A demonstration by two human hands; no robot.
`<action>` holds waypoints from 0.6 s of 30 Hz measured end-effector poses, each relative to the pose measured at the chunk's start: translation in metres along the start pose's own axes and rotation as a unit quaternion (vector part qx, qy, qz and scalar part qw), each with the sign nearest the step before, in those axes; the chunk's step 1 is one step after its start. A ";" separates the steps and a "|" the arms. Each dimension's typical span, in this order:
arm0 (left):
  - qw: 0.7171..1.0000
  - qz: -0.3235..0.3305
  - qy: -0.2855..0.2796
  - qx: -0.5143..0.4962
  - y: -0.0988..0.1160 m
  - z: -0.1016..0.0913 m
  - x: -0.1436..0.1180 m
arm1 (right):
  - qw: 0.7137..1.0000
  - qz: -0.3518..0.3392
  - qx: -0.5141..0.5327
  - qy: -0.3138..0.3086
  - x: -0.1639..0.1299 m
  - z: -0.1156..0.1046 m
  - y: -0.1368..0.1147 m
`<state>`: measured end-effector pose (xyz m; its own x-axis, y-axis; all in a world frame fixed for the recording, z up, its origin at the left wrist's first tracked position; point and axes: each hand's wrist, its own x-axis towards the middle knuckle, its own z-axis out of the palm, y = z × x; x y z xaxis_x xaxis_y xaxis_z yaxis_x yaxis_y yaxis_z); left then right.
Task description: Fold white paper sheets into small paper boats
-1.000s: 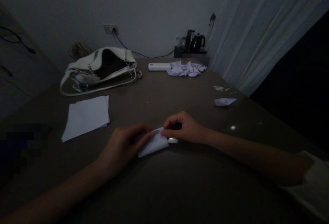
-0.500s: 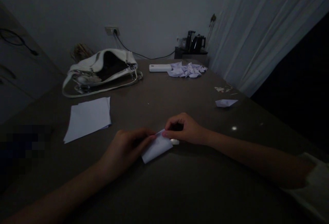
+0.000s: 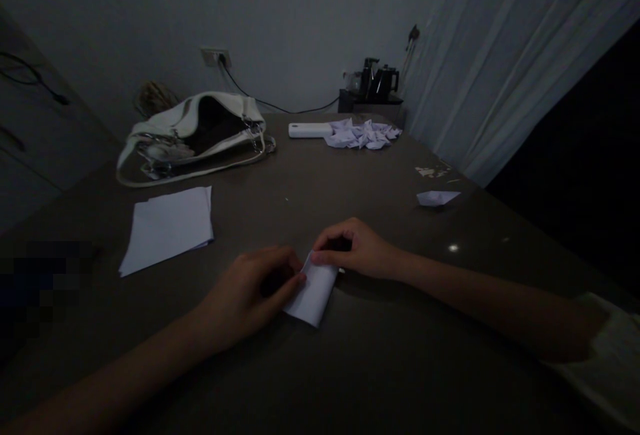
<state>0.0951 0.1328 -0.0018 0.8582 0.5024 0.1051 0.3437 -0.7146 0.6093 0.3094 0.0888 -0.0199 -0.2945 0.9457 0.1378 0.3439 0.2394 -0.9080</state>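
Observation:
Between my two hands is a small folded sheet of white paper [image 3: 316, 293], tilted just above or on the dark table; I cannot tell whether it touches. My left hand [image 3: 250, 295] pinches its left edge between thumb and fingers. At the top corner, my right hand [image 3: 353, 248] grips the paper with thumb and forefinger, the other fingers curled. A folded paper boat [image 3: 437, 198] lies on the table to the right, beyond my right forearm. To the left is a stack of white paper sheets [image 3: 170, 228].
An open white handbag [image 3: 195, 135] lies at the back left. Further back are a white flat bar-shaped object [image 3: 307, 130] and a pile of folded papers [image 3: 363, 134]. Paper scraps [image 3: 433, 171] lie near the right table edge. A black kettle [image 3: 384, 82] stands behind, beside a curtain [image 3: 465, 55].
The folded paper has turned in my hands, its lower end swinging to the right and toward me. My right hand has shifted slightly left along with it. The view has moved a little.

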 end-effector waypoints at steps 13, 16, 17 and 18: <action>0.998 0.036 0.030 0.032 0.000 0.002 0.001 | 0.986 -0.041 -0.158 -0.017 -0.002 0.001 -0.005; 0.999 0.017 0.029 0.023 0.000 0.002 0.000 | 0.987 -0.037 -0.157 -0.007 -0.002 0.001 -0.005; 0.999 0.011 0.029 0.019 -0.001 0.002 0.000 | 0.987 -0.037 -0.154 -0.002 -0.001 0.001 -0.004; 0.999 0.004 0.028 0.014 -0.001 0.002 0.000 | 0.988 -0.035 -0.151 0.002 -0.001 0.002 -0.004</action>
<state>0.0954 0.1324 -0.0042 0.8386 0.5224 0.1547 0.3478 -0.7319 0.5860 0.3071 0.0864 -0.0174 -0.3232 0.9251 0.1993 0.5725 0.3588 -0.7372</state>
